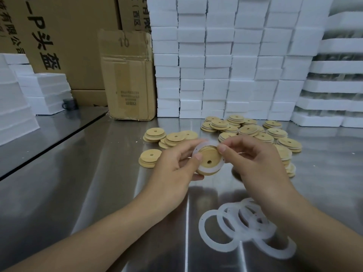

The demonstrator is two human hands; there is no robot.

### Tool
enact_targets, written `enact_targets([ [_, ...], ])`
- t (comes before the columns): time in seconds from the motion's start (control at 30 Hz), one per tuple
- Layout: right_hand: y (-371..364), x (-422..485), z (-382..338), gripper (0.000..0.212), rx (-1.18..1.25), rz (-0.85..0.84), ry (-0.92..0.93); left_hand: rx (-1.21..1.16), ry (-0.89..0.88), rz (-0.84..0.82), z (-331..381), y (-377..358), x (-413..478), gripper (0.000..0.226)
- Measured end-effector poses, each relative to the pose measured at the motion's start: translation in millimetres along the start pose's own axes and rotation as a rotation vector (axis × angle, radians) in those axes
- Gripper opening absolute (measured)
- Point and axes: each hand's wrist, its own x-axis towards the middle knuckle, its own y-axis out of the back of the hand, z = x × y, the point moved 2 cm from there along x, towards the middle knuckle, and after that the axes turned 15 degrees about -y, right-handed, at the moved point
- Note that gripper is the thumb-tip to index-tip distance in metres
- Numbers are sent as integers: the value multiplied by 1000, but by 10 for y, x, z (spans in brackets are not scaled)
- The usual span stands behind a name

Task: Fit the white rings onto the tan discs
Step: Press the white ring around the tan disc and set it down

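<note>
- Hands: left hand (176, 163) and right hand (253, 163) meet above the middle of the steel worktop (98, 173). Between them they hold one tan disc (209, 158), its face toward the camera.
- Left grip: curled round the disc's 9 o'clock edge, with the thumb on the front rim and the fingers behind.
- Right grip: closed on the 2 o'clock edge. The thumb tip presses the white ring (208, 170) against the rim, fingers behind.
- Ring fit: the ring lies round the held disc and shows at its 9, 6 and 3 o'clock sides. The 12 o'clock part is blurred, so full seating cannot be told.
- Ring stock: loose white rings (241, 222) overlap flat on the worktop at 5 o'clock from the held disc, partly under the right forearm.
- Disc stock: heap of tan discs (249, 130) at 1 o'clock, a smaller group (172, 137) at 11 o'clock, and a short stack (150, 159) at 9 o'clock near the left hand.
- Surroundings: stacked white foam blocks (225, 65) at 12 o'clock, a worn cardboard box (127, 75) at 10 o'clock, and a dark cup (69, 104) further left.
</note>
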Motion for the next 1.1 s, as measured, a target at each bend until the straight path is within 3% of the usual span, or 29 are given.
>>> enact_targets([
  [0.3,34,47,-58,9,-101,-93,20,-79,35,75,-59,42,23,32],
  [0.63,62,67,-57,7,-79,-119,-156,-193,53,189,-53,59,25,29],
  [0.87,2,50,31,13,-97,-42,-169,-186,77,156,-16,67,23,28],
  [1.0,-58,0,77,10,-99,-129,-272,-190,59,130,3,67,24,28],
  [1.1,-76,-48,74,10,-85,-99,-214,-190,52,97,17,60,10,29],
])
